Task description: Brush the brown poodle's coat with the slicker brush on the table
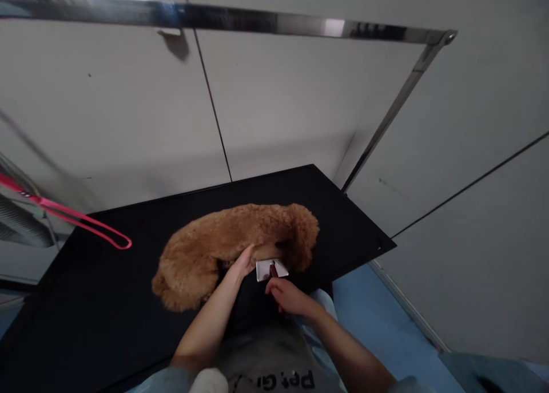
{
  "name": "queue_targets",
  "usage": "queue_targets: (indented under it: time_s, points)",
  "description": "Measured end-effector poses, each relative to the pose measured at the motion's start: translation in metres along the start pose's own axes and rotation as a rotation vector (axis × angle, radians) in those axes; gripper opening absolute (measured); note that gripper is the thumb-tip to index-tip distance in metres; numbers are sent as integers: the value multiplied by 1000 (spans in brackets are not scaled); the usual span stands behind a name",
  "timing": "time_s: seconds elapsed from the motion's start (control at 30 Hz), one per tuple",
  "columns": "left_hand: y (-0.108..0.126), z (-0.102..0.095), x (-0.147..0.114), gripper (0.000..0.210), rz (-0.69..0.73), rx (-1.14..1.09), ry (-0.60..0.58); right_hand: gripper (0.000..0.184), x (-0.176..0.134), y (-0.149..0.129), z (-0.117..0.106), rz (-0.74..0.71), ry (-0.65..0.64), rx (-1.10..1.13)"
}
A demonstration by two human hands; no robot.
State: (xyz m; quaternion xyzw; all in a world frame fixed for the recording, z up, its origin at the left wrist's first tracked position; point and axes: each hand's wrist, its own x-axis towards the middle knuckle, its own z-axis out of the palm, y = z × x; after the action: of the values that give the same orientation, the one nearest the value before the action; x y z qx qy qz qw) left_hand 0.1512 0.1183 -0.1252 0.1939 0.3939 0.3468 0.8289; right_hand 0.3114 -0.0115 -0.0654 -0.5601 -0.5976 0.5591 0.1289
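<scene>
A brown curly-coated dog [235,227] is on the black grooming table [141,238], its body stretched from left to right in front of me. My left hand [244,261] is closed around what looks like one of the dog's front legs, its thumb on top and the other fingers mostly hidden. In my right hand [283,294] is the dark red handle of a slicker brush [259,272]. The metal back of the brush head faces up, close beside the leg and just right of my left hand.
A pink loop leash [98,227] hangs over the table's left end. The chrome bar [257,20] of a frame spans above, with a post [386,118] at the right. A pale panelled wall [278,95] stands behind; blue floor [373,313] shows at right.
</scene>
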Motion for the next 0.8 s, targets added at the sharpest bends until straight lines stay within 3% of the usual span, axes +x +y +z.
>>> queue_targets:
  time_s: [0.17,0.27,0.4,0.5,0.6,0.7,0.8]
  points:
    - [-8,-8,-32,40,-59,-52,-15,30,-40,-28,6,-308,-75,-177]
    - [-7,-8,-52,40,-73,-25,1,33,-40,-51,12,-438,9,-168]
    - [0,-3,-71,48,-47,-27,19,34,-42,-39,36,-322,170,-224]
    - [2,3,-82,33,64,-20,33,33,-61,-17,53,-205,36,-240]
    - [1,9,-89,29,113,8,21,35,-68,-22,52,-318,-25,-212]
    - [0,15,-92,32,79,46,41,38,-58,-32,40,-447,156,-235]
    - [1,19,-92,28,107,78,67,41,-59,-9,38,-325,245,-311]
